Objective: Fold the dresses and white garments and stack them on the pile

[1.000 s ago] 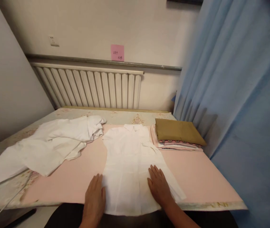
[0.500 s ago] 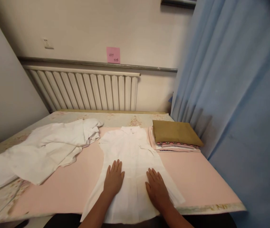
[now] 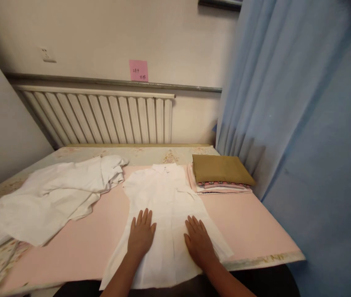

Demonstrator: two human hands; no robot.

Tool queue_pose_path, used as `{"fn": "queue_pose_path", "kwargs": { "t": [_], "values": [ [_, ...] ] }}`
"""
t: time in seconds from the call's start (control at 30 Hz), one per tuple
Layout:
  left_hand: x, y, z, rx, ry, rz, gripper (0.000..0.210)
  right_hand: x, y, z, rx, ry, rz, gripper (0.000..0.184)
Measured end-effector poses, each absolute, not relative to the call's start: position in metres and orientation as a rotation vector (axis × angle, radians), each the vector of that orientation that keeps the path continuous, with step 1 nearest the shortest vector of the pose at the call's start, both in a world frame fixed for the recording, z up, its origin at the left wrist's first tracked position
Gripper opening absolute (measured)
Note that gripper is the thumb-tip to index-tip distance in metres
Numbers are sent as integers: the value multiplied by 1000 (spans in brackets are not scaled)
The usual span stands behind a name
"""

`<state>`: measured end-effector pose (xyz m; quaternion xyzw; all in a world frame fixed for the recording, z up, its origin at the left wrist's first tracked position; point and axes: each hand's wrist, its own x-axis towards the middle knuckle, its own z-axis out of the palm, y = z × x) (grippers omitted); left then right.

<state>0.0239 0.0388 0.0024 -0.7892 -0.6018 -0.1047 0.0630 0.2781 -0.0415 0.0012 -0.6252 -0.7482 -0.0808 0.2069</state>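
Observation:
A white short-sleeved shirt (image 3: 163, 198) lies spread out on a pink cloth (image 3: 101, 239), its collar toward the wall and its hem hanging at the table's near edge. My left hand (image 3: 141, 233) rests flat on the left half of the shirt, fingers stretched out toward the collar. Flat on the right half is my right hand (image 3: 198, 243), fingers also extended. Neither hand grips anything. The shirt's cloth under both palms is hidden.
Left of the shirt lies a heap of crumpled white clothing (image 3: 58, 189). A stack of folded cloth with an olive-brown piece on top (image 3: 221, 169) sits at the back right. A blue curtain (image 3: 271, 103) hangs along the right side; a radiator (image 3: 101, 117) stands behind the table.
The whole view has shifted slightly, so things appear a little further left. Both hands stay flat on the shirt in nearly the same places.

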Motion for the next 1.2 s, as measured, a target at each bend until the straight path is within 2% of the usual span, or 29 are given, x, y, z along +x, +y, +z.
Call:
{"fn": "queue_pose_path", "kwargs": {
  "t": [1.2],
  "values": [
    [1, 12, 3, -2247, -1836, -369, 54, 279, -39, -11, -1706, -2057, -302, 41]
  ]
}}
